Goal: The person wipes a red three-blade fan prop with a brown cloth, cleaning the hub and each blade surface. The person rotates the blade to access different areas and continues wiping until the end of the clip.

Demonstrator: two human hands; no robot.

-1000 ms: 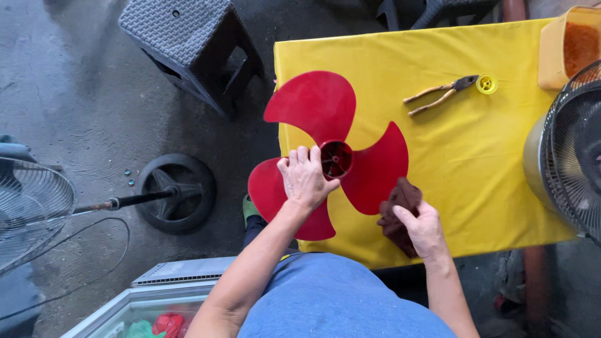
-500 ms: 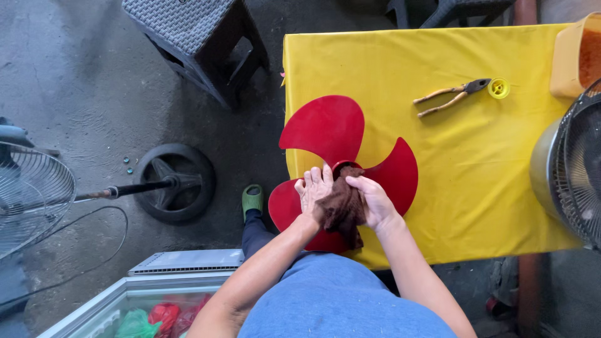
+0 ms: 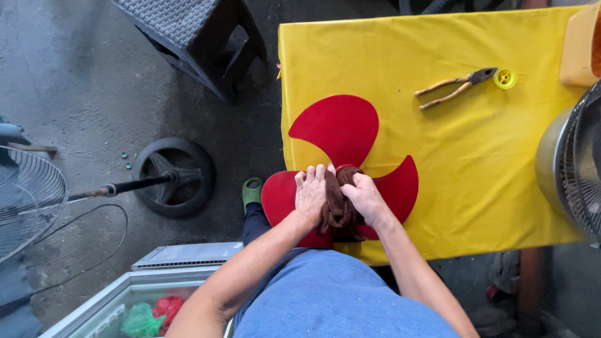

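Note:
A red three-bladed fan propeller (image 3: 338,128) lies at the near left corner of a yellow-covered table (image 3: 451,156). My left hand (image 3: 310,193) rests on the blade beside the hub, fingers flat. My right hand (image 3: 364,197) presses a brown cloth (image 3: 339,206) into the hub. The cloth bunches between both hands and hides the hub.
Pliers (image 3: 454,86) and a small yellow cap (image 3: 504,77) lie at the table's far side. A fan guard and motor housing (image 3: 573,169) stand at the right edge. On the floor left are a fan stand base (image 3: 175,175), a wire grille (image 3: 25,200), a dark stool (image 3: 194,37) and an open chest (image 3: 144,300).
My right hand carried the brown cloth from the table edge onto the hub. Both hands have closed in around the hub, and the view has shifted slightly.

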